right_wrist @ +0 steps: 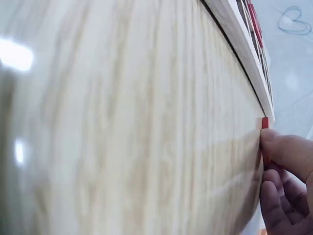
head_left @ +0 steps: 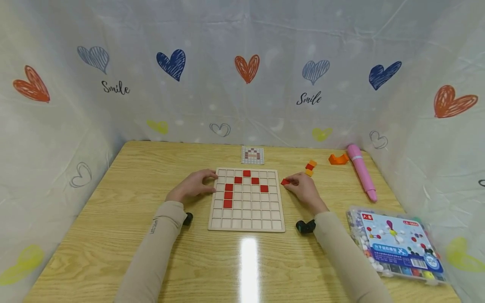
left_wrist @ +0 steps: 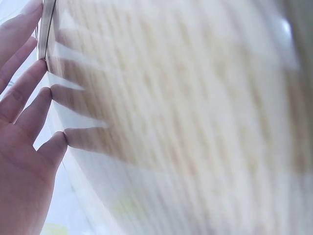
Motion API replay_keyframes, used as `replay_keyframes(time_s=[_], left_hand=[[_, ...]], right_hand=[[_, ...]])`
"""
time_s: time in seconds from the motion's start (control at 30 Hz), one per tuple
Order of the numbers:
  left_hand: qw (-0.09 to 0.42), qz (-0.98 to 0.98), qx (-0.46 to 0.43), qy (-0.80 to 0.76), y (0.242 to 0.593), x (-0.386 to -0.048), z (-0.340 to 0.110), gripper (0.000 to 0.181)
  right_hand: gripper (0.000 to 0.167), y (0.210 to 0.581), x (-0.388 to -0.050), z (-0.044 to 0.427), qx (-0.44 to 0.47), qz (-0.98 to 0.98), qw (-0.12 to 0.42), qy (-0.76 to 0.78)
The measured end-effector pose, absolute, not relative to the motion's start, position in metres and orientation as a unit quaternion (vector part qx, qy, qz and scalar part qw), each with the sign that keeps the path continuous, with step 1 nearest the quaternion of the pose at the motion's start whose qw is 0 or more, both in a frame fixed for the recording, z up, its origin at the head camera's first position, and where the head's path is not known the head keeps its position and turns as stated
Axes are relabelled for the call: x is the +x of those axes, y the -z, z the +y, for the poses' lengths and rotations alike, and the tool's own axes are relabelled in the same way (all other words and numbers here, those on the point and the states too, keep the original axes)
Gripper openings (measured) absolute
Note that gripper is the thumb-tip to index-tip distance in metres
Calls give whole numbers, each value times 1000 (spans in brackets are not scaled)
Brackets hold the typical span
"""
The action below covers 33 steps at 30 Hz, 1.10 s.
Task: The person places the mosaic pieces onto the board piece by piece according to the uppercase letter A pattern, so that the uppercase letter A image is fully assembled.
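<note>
A wooden grid board (head_left: 246, 226) lies on the table, with several red square tiles (head_left: 228, 195) set in its cells. My left hand (head_left: 194, 184) touches the board's left edge, fingers extended and thumb apart; in the left wrist view its fingertips (left_wrist: 57, 138) rest on the tabletop. To the right of the board, my right hand (head_left: 304, 190) pinches a red tile (head_left: 285, 182) between thumb and fingers. That red tile (right_wrist: 265, 122) stands edge-on near the board's side in the right wrist view. Loose orange and red tiles (head_left: 312, 163) lie just beyond the right hand.
A small pattern card (head_left: 252, 161) lies behind the board. Toward the right are an orange curved piece (head_left: 338, 159), a pink marker-like stick (head_left: 362, 172) and a clear box of colored beads with a printed label (head_left: 401, 244). A curtain with hearts (head_left: 247, 105) surrounds the table.
</note>
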<state>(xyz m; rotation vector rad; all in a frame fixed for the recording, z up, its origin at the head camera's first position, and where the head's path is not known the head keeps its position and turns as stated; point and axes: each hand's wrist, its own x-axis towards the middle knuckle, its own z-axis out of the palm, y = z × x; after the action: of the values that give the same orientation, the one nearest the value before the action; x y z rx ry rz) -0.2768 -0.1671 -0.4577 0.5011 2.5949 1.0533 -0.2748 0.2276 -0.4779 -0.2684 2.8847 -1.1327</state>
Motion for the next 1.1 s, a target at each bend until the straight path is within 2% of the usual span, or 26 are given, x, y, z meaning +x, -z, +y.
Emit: replay_keyframes(time_s=[0.4, 0.73, 1.1], left_hand=[[152, 903, 173, -362, 461, -279, -165, 49], [155, 902, 178, -361, 465, -280, -164, 49], [150, 903, 183, -358, 463, -281, -169, 52]], right_hand=[[35, 463, -257, 217, -80, 922, 7, 378], [34, 450, -231, 203, -60, 909, 39, 410], [34, 458, -222, 189, -86, 905, 52, 414]])
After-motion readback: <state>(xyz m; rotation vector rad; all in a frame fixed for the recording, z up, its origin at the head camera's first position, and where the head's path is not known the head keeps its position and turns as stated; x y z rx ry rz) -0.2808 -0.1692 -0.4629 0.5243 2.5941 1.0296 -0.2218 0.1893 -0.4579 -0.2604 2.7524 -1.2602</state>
